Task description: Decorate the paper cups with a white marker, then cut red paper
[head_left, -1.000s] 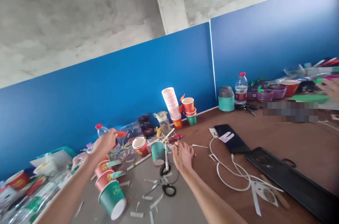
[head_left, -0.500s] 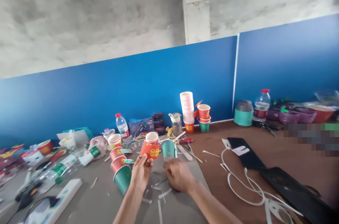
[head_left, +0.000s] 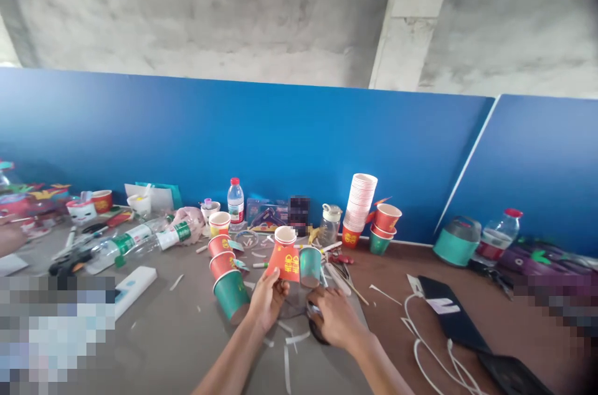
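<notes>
My left hand point(head_left: 267, 299) grips a red paper cup point(head_left: 284, 258) with a yellow print and holds it upright just above the table. Next to it on the right stands a green paper cup point(head_left: 310, 265). My right hand point(head_left: 334, 319) rests on the table with its fingers curled over a dark object, probably scissors point(head_left: 316, 320); the grip is mostly hidden. A row of nested red and green cups point(head_left: 227, 273) lies on its side left of my left hand.
A tall stack of white cups point(head_left: 359, 203) and stacked red and green cups point(head_left: 382, 228) stand by the blue partition. Water bottles point(head_left: 235, 201), paper scraps, a white cable point(head_left: 432, 345), a black phone point(head_left: 443, 314) and a teal container point(head_left: 456, 242) litter the table. Another person's hand point(head_left: 9, 236) shows at far left.
My left hand came back from the bottle area with a red cup and now holds it near the green cup. My right hand slid toward me. The view swung left.
</notes>
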{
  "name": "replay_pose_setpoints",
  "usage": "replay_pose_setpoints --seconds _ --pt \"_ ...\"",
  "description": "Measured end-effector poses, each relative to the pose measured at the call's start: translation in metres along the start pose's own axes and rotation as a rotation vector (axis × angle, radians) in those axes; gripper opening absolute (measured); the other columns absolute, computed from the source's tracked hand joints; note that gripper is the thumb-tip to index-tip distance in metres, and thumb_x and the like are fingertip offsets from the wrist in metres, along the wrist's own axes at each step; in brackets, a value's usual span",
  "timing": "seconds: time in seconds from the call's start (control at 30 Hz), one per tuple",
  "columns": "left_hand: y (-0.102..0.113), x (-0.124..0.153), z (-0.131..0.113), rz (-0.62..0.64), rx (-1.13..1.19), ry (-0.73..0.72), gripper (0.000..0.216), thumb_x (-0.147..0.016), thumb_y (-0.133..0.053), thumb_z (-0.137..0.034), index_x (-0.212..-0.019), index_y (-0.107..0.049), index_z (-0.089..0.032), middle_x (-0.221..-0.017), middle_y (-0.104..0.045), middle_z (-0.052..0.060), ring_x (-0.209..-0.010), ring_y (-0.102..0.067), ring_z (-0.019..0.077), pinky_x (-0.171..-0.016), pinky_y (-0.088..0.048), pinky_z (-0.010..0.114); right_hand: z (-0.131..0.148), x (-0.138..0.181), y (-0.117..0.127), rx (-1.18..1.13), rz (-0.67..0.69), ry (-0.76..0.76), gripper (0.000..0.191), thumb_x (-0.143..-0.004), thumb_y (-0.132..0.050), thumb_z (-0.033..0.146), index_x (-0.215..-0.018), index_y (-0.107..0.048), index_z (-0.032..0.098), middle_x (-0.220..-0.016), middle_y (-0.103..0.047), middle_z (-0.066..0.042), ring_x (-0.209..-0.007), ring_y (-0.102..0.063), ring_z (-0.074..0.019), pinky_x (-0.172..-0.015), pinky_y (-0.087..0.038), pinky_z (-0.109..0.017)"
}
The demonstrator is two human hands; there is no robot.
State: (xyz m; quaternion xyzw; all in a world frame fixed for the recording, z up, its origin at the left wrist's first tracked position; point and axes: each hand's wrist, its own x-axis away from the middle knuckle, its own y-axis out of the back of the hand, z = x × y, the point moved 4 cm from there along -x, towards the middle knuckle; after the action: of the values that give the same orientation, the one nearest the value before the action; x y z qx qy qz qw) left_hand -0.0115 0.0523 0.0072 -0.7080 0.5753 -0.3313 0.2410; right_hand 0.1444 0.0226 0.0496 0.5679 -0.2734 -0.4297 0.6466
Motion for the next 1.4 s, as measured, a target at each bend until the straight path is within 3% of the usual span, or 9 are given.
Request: replay_pose_setpoints --seconds 0.17,0.3,0.4,0.57,0.8,1.03,1.2,1.3,1.4 --pt "-0.003 0.002 -0.003 0.020 -0.002 -0.026 0.022 -0.064 -0.071 -0.018 -0.072 -0.050 -0.018 -0.050 -0.059 -0.004 -0.043 -0.057 0.0096 -0.041 -0.043 0.018 0.001 0.001 -0.001 -0.015 0.093 0.046 0.047 -0.062 -0.051 0.001 -0.099 -0.064 0.028 -0.111 -0.063 -0.003 -0.107 -0.055 -0.0214 -0.101 -0.022 -0.040" --pt "-0.002 0.000 -0.002 0.036 -0.002 -0.037 0.022 -0.064 -0.071 -0.021 -0.074 -0.051 -0.018 -0.054 -0.062 -0.003 -0.046 -0.060 0.0109 -0.044 -0.045 0.019 0.002 0.000 -0.004 0.067 0.159 0.035 0.058 -0.057 -0.053 0.000 -0.109 -0.059 0.026 -0.118 -0.058 -0.007 -0.108 -0.055 -0.0237 -0.097 -0.028 -0.041" --pt "-0.002 0.000 -0.001 0.064 -0.008 -0.042 0.020 -0.066 -0.069 -0.023 -0.077 -0.053 -0.018 -0.055 -0.064 -0.002 -0.049 -0.062 0.0119 -0.047 -0.046 0.020 0.006 0.000 -0.003 0.142 0.142 0.038 0.053 -0.059 -0.053 0.001 -0.107 -0.060 0.022 -0.114 -0.060 -0.010 -0.102 -0.058 -0.0243 -0.090 -0.034 -0.038" --pt "-0.001 -0.001 -0.003 0.094 -0.028 -0.050 0.022 -0.063 -0.071 -0.026 -0.075 -0.054 -0.017 -0.054 -0.063 -0.001 -0.047 -0.061 0.0115 -0.048 -0.044 0.021 0.009 0.001 0.000 0.208 0.095 0.024 0.039 -0.066 -0.053 0.004 -0.101 -0.062 0.019 -0.097 -0.068 -0.010 -0.095 -0.060 -0.0255 -0.088 -0.034 -0.037" --pt "0.002 -0.003 -0.005 0.092 -0.032 -0.094 0.030 -0.059 -0.073 -0.030 -0.079 -0.055 -0.017 -0.057 -0.064 -0.003 -0.048 -0.058 0.0098 -0.053 -0.044 0.022 -0.003 0.012 0.012 0.132 0.026 -0.078 0.047 -0.064 -0.049 -0.002 -0.106 -0.055 0.016 -0.097 -0.067 -0.011 -0.096 -0.059 -0.0254 -0.088 -0.034 -0.032" --pt "0.004 -0.005 0.000 0.092 -0.049 -0.052 0.029 -0.059 -0.072 -0.031 -0.079 -0.056 -0.017 -0.057 -0.065 -0.002 -0.053 -0.062 0.0121 -0.055 -0.044 0.022 -0.033 0.037 0.026 -0.189 -0.104 -0.208 0.039 -0.068 -0.046 0.005 -0.103 -0.050 0.022 -0.091 -0.064 -0.002 -0.085 -0.060 -0.0197 -0.075 -0.039 -0.027" --pt "0.003 -0.002 0.002 0.126 -0.036 -0.009 0.028 -0.059 -0.072 -0.030 -0.077 -0.055 -0.017 -0.056 -0.066 -0.001 -0.054 -0.063 0.0124 -0.059 -0.046 0.024 -0.036 0.036 0.025 -0.516 -0.197 -0.208 0.037 -0.073 -0.044 0.012 -0.110 -0.045 0.018 -0.082 -0.062 -0.001 -0.072 -0.060 -0.0155 -0.067 -0.044 -0.026" --pt "0.001 0.000 0.004 0.147 -0.027 0.004 0.029 -0.058 -0.073 -0.029 -0.077 -0.055 -0.016 -0.057 -0.067 0.001 -0.053 -0.063 0.0131 -0.057 -0.045 0.024 -0.030 0.027 0.027 -0.669 -0.249 -0.163 0.037 -0.081 -0.045 0.025 -0.117 -0.044 0.018 -0.084 -0.061 -0.003 -0.068 -0.060 -0.0152 -0.066 -0.046 -0.028" --pt "0.000 0.001 0.006 0.157 -0.025 0.014 0.030 -0.057 -0.074 -0.029 -0.076 -0.055 -0.016 -0.058 -0.068 0.002 -0.053 -0.064 0.0147 -0.055 -0.045 0.024 -0.026 0.019 0.025 -0.991 -0.273 -0.139 0.046 -0.075 -0.059 0.042 -0.115 -0.050 0.020 -0.080 -0.058 -0.002 -0.062 -0.056 -0.0152 -0.064 -0.046 -0.030"
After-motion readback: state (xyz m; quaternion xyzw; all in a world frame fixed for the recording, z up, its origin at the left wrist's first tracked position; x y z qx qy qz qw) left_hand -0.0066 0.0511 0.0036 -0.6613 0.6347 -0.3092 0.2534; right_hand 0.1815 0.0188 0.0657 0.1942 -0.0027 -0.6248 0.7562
